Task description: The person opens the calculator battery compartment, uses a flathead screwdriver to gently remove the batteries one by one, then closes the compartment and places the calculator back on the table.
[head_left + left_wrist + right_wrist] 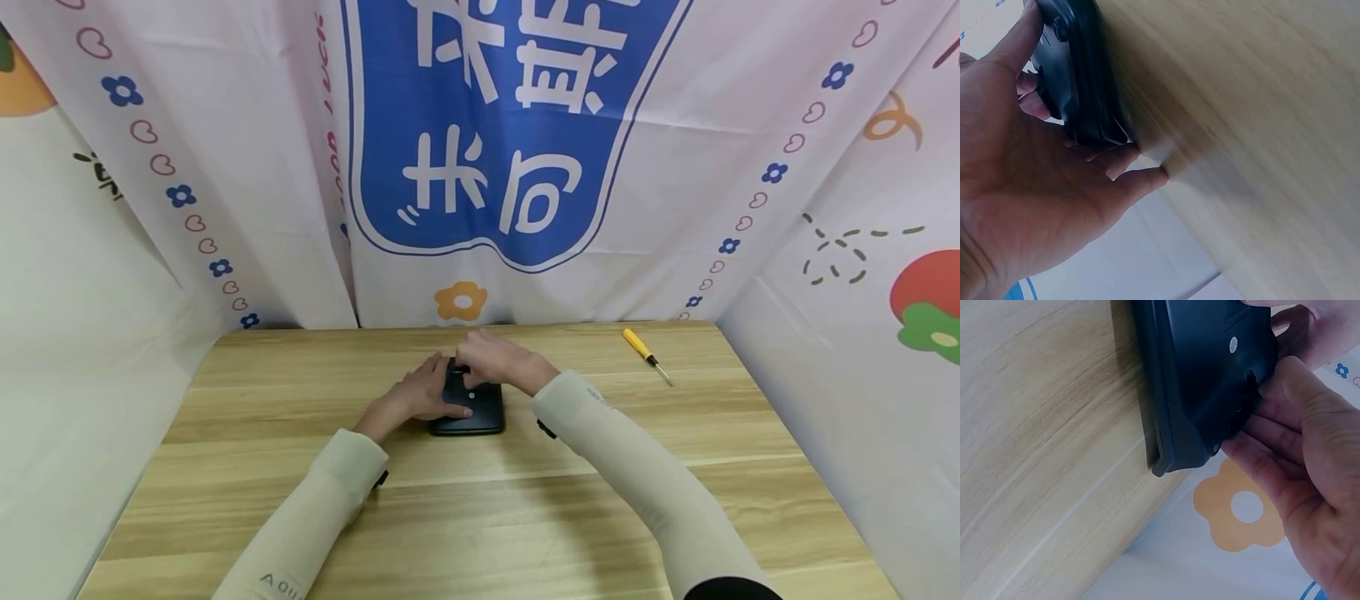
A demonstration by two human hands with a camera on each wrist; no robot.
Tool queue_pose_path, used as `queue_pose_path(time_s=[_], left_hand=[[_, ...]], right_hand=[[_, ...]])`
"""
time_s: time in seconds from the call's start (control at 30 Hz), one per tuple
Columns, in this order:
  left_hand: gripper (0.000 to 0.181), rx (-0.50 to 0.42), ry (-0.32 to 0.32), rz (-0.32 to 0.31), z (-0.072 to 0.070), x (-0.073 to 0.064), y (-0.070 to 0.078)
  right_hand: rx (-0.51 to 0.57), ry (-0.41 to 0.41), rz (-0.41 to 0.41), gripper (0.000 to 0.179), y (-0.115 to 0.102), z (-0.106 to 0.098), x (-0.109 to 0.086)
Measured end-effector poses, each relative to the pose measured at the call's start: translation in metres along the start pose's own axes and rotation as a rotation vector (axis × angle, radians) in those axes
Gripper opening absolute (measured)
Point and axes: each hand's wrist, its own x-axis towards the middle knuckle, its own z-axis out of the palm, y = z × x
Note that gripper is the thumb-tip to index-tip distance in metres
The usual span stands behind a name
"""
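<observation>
A flat black calculator-like device [486, 414] lies back side up on the table. My left hand [422, 393] holds it at its left side, the thumb pressed on its back and the other fingers along its edge. In the right wrist view a small round sticker [1233, 344] marks the back of the device. My right hand [1319, 450] curls over the far end, thumb and fingers pinching a dark battery cover [1244, 412] beside a recess. That piece is partly hidden by the fingers.
A yellow-handled screwdriver [639, 344] lies at the back right of the wooden table [480, 525]. Printed white cloth [285, 208] hangs right behind the table's far edge, with more cloth at both sides.
</observation>
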Motion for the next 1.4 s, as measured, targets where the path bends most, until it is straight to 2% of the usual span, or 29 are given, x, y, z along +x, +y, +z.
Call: queue_pose_path(time_s=[0.23,0.4,0.63,0.77,0.9,1.17,1.4], left_hand=[[0.107,-0.003,0.004,0.005,0.000,0.000,0.001],[0.106,-0.009,0.006,0.003,0.001,-0.001,0.001],[0.107,-0.010,0.004,0.002,0.001,0.000,0.001],[0.107,-0.013,0.005,-0.004,0.001,0.000,0.002],[0.106,-0.013,0.007,-0.007,0.000,-0.001,0.002],[0.109,-0.032,-0.004,-0.031,0.001,-0.001,0.002],[0.109,-0.037,0.001,-0.039,0.001,0.001,0.001]], right_hand=[[-0.023,-0.002,-0.008,0.006,-0.002,-0.002,-0.001],[-0.030,0.007,-0.017,0.008,-0.002,-0.002,-0.002],[0.024,0.019,-0.037,0.008,0.001,-0.002,-0.003],[0.060,0.030,-0.038,0.018,0.003,-0.003,-0.006],[0.088,0.056,-0.050,0.018,0.006,-0.001,-0.007],[0.215,0.146,-0.031,0.025,0.019,0.005,-0.013],[0.410,0.250,0.056,0.025,0.030,0.012,-0.017]])
